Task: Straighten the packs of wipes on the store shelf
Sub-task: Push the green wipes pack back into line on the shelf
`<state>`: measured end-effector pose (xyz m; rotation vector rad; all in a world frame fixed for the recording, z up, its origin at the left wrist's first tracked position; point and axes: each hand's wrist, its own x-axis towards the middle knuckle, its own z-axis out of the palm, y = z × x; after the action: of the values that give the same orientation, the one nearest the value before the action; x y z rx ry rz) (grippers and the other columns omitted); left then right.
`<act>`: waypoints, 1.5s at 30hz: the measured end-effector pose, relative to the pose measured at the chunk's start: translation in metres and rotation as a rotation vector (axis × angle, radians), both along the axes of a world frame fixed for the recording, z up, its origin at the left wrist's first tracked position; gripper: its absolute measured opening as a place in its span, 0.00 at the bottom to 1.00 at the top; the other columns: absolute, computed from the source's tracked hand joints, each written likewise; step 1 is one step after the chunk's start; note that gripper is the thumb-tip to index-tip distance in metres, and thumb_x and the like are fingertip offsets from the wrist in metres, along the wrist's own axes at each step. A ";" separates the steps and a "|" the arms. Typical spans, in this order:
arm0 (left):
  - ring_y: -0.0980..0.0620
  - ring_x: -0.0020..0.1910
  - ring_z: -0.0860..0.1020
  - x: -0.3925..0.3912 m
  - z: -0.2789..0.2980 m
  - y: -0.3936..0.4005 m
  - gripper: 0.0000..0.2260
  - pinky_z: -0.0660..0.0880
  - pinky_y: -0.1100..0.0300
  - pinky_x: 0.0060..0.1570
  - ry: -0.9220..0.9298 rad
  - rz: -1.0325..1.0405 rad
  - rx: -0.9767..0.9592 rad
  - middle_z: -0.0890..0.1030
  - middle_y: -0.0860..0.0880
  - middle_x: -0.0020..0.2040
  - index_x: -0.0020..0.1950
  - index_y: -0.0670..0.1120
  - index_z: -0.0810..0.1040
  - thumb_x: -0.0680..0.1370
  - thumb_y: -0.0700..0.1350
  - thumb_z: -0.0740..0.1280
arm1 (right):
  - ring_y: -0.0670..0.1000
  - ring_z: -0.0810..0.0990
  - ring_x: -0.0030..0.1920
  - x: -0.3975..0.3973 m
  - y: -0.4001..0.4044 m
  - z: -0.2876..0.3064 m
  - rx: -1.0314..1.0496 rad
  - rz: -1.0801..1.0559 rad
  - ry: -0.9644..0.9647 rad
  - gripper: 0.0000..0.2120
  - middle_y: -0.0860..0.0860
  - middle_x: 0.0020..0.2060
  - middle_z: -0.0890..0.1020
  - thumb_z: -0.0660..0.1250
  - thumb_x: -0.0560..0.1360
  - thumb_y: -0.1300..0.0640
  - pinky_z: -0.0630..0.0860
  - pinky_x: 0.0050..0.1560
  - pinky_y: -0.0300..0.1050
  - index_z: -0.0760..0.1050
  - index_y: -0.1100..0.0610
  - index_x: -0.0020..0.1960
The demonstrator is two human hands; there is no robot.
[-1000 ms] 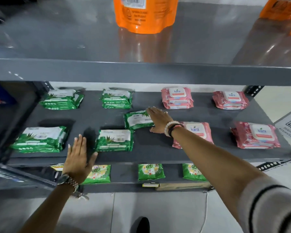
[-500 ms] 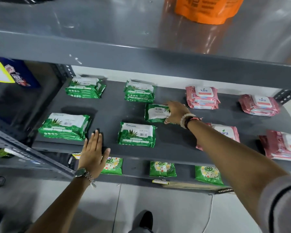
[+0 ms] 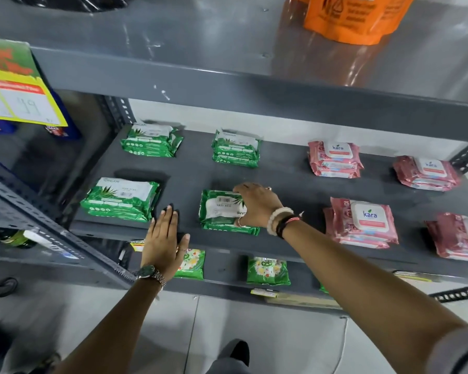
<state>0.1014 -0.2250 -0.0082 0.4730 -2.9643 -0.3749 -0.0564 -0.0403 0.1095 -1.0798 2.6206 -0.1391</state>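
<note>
On the grey middle shelf, green wipe packs lie to the left and pink "kara" packs to the right. My right hand is shut on a green pack that is turned sideways on top of another green pack in the front row. My left hand lies flat and open on the shelf's front edge, between that stack and the front left green pack. Further green packs sit at the back left and back middle. Pink packs lie at the back and front.
An orange pouch stands on the upper shelf, whose front beam overhangs. A yellow price sign hangs at the left. Small green packets lie on the lower shelf. More pink packs sit far right. A perforated upright borders the left.
My right hand has drawn the loose green pack from the middle of the shelf forward onto the front green pack. My left hand stays on the shelf edge. The view has shifted left.
</note>
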 end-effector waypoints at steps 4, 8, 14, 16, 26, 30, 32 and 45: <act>0.41 0.71 0.60 0.000 0.000 0.000 0.29 0.54 0.46 0.69 0.008 0.001 0.000 0.63 0.37 0.72 0.71 0.37 0.61 0.78 0.56 0.49 | 0.59 0.64 0.72 -0.003 -0.001 0.009 0.008 0.089 -0.063 0.42 0.55 0.73 0.63 0.73 0.69 0.51 0.63 0.71 0.59 0.54 0.56 0.75; 0.41 0.71 0.59 0.000 0.000 0.000 0.29 0.54 0.46 0.69 0.016 -0.001 -0.002 0.62 0.37 0.72 0.71 0.37 0.60 0.78 0.56 0.49 | 0.57 0.71 0.67 -0.001 0.002 0.012 -0.071 0.086 -0.109 0.37 0.52 0.72 0.67 0.71 0.70 0.54 0.70 0.65 0.56 0.58 0.53 0.74; 0.41 0.71 0.60 0.000 -0.001 0.000 0.30 0.53 0.46 0.69 0.008 -0.007 -0.010 0.63 0.37 0.72 0.71 0.36 0.61 0.78 0.57 0.47 | 0.59 0.78 0.56 0.005 -0.007 0.008 -0.053 -0.071 0.088 0.35 0.55 0.66 0.68 0.69 0.69 0.41 0.77 0.53 0.54 0.63 0.56 0.69; 0.41 0.71 0.59 0.000 -0.002 0.001 0.30 0.53 0.46 0.69 0.006 -0.004 -0.016 0.63 0.37 0.72 0.71 0.36 0.60 0.78 0.56 0.47 | 0.61 0.79 0.53 0.008 -0.014 0.006 -0.025 -0.141 0.145 0.36 0.58 0.64 0.69 0.67 0.70 0.37 0.78 0.47 0.53 0.64 0.60 0.66; 0.42 0.72 0.57 0.000 -0.003 0.001 0.30 0.50 0.47 0.70 0.013 -0.007 -0.025 0.61 0.38 0.73 0.71 0.36 0.60 0.78 0.56 0.47 | 0.59 0.59 0.74 -0.005 -0.009 0.014 0.072 0.307 0.168 0.29 0.57 0.76 0.55 0.59 0.71 0.72 0.70 0.65 0.57 0.61 0.59 0.70; 0.42 0.72 0.57 0.001 -0.003 0.001 0.30 0.51 0.47 0.70 0.008 -0.005 -0.025 0.61 0.38 0.73 0.72 0.36 0.59 0.78 0.56 0.47 | 0.55 0.46 0.78 -0.012 -0.004 0.003 0.162 0.493 0.168 0.39 0.51 0.78 0.48 0.60 0.67 0.78 0.57 0.75 0.60 0.55 0.57 0.74; 0.42 0.72 0.57 0.001 -0.002 0.001 0.30 0.52 0.46 0.70 0.002 -0.007 -0.024 0.61 0.38 0.73 0.72 0.36 0.59 0.78 0.56 0.47 | 0.55 0.44 0.78 -0.014 -0.004 0.000 0.147 0.481 0.157 0.39 0.51 0.78 0.49 0.59 0.67 0.79 0.52 0.76 0.62 0.56 0.57 0.74; 0.40 0.71 0.58 0.000 0.000 0.000 0.30 0.53 0.45 0.70 -0.039 -0.019 -0.030 0.61 0.37 0.72 0.71 0.36 0.59 0.78 0.57 0.47 | 0.59 0.72 0.64 0.004 -0.004 -0.006 -0.017 0.014 0.167 0.36 0.56 0.62 0.75 0.70 0.67 0.38 0.74 0.61 0.58 0.66 0.57 0.66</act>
<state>0.1019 -0.2248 -0.0081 0.4546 -3.0090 -0.3261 -0.0521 -0.0440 0.1036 -1.1616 2.7625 -0.0707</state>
